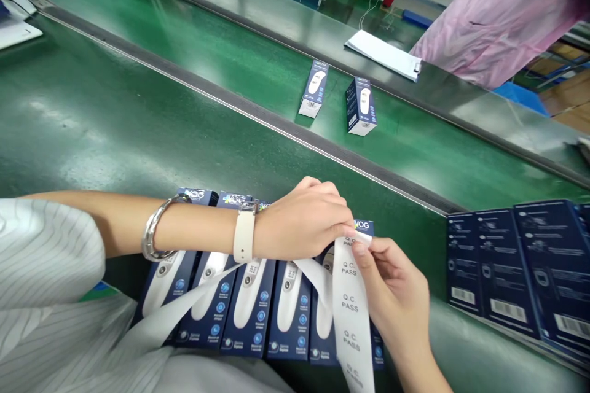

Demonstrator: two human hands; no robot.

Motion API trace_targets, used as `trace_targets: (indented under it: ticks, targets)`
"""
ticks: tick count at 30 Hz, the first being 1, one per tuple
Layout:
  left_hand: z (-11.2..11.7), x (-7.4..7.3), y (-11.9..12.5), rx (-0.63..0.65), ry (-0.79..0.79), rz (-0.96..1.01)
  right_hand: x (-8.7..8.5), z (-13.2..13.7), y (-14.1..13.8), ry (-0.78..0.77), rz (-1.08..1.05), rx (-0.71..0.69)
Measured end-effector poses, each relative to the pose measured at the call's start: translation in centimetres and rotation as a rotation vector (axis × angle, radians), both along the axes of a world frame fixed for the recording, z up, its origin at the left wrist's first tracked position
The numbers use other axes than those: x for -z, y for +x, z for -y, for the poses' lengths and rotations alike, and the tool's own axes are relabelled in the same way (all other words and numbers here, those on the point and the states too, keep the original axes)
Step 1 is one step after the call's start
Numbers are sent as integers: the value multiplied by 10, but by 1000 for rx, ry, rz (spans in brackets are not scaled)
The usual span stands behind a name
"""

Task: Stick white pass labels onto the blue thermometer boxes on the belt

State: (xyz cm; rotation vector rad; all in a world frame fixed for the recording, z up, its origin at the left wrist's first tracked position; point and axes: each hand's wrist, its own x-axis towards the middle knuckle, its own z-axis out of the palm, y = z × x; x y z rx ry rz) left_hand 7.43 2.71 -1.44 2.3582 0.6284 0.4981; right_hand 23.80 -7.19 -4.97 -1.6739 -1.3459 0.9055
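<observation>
Navy boxes (249,313) lying in row on green belt (92,123) (contents hidden). "Q.C. PASS" strip (350,301) pinched between closed fingers of left hand (299,224) and right hand (396,295).

Row of blue boxes (249,319): upper ends concealed by the left forearm (203,227), lower parts partly covered by a white Q.C. PASS label strip (350,313). Strip: lower end cut off by the bottom edge of the view. Left hand (304,224): fingertips concealed where they meet the strip. Stack of dark blue cartons (507,264): cut off at the right edge, small print too small to be read. Pink garment (502,18): cut off at the top and right edges, wearer not shown.
</observation>
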Motion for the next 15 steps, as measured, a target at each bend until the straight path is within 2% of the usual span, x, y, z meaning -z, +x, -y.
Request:
trace_targets:
  ticks: [5,11,15]
  targets:
    - [1,0,-2,1,96,17,5,2,0,16,78,88]
    - [2,1,0,-51,51,69,9,3,-1,34,169,99]
    - [0,-2,1,-92,-54,90,7,4,1,49,220,106]
